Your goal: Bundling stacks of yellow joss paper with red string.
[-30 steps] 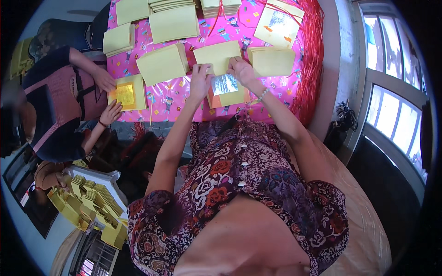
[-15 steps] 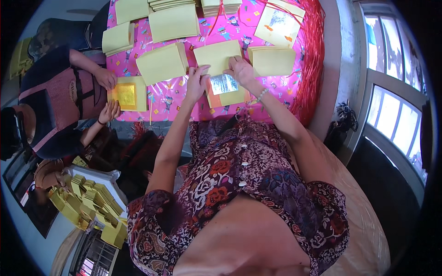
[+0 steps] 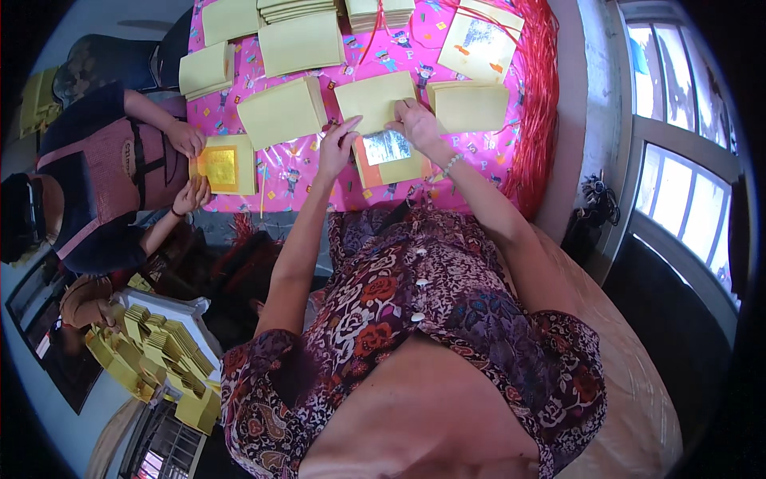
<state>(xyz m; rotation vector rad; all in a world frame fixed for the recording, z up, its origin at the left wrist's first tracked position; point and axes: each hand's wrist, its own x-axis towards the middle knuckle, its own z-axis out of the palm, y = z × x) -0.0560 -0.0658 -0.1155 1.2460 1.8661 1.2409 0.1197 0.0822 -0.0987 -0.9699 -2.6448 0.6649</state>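
Note:
In front of me a yellow paper sheet [image 3: 367, 89] lies partly over a second sheet that carries a silver foil square [image 3: 388, 148] with an orange border at its left side. My right hand [image 3: 416, 126] is closed, fingers bunched on the right part of the upper sheet's lower edge. At that sheet's lower left corner rests my left hand [image 3: 339, 148], its index finger stretched onto the paper and its thumb apart. The fingertips of my right hand are partly hidden by the hand itself.
Stacks of yellow paper [image 3: 283, 112] lie left of me, with others [image 3: 471, 106] to the right and at the back. Red strands [image 3: 533, 120] hang down the table's right edge. At the left, a co-worker's hands [image 3: 190, 144] hold a gold-foiled sheet [image 3: 223, 169]. The pink tablecloth [image 3: 299, 188] is patterned.
My left hand has drawn slightly left and down, its thumb coming away from the sheet's edge. My right hand stays nearly in place on the paper.

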